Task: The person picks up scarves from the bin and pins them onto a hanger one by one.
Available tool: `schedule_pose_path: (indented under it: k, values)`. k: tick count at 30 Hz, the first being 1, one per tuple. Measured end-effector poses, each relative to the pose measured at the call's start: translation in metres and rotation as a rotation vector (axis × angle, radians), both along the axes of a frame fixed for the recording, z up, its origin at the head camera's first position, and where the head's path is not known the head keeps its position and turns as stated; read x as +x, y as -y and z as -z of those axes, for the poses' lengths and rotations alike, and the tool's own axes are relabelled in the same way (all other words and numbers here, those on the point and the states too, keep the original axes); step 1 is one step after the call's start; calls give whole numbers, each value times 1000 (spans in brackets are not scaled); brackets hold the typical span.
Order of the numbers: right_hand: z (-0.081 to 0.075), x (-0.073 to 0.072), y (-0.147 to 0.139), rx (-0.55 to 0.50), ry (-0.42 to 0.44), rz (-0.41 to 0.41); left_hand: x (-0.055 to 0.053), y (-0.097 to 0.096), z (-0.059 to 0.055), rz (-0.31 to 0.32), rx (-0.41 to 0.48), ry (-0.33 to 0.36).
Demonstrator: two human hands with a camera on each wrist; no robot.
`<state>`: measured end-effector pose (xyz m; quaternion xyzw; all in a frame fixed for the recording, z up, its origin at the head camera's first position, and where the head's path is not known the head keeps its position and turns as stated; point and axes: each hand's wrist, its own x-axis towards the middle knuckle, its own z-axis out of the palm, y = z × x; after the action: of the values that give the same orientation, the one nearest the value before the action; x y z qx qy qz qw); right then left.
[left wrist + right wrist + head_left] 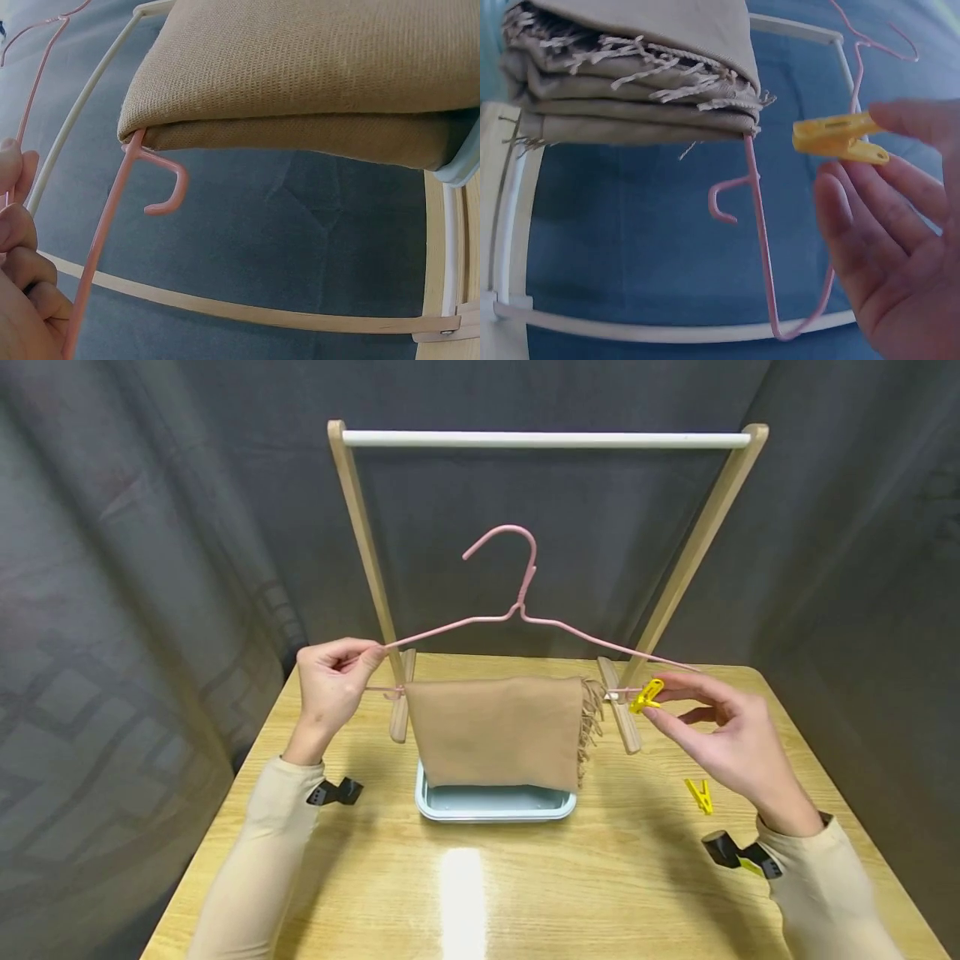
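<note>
My left hand (330, 689) pinches the left end of a pink clothes hanger (570, 628), holding it up with its hook at the top. Folded over the hanger's lower bar hangs a tan scarf (498, 731), its fringe on the right side. In the left wrist view, a small side hook of the hanger (176, 191) shows just past the scarf's edge. My right hand (723, 735) pinches a yellow clothespin (647, 696) between thumb and fingers, close to the right part of the lower bar. The right wrist view puts this clothespin (840, 139) just beside the fringed edge, apart from the scarf.
Behind the hanger stands a wooden rack with a white rail (547, 440). A pale blue tray (495, 815) sits on the table beneath the scarf. Another yellow clothespin (700, 796) lies on the table at the right, and a bit of yellow shows beside the right wrist camera.
</note>
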<state>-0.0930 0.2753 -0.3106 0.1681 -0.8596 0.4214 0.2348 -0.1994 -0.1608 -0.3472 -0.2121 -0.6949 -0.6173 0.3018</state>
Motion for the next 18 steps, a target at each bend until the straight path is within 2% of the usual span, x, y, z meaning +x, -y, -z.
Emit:
schedule_pose_path:
  k: [6,13,18]
  values:
    - [3,-10,11,-69,-61,90,2,0,0,-2,14,2]
    - [11,-23,21,-127,-162,97,0,1,-2,-1,16,0]
    - [17,-23,27,-118,-215,63,4,-2,5,13,13,-26]
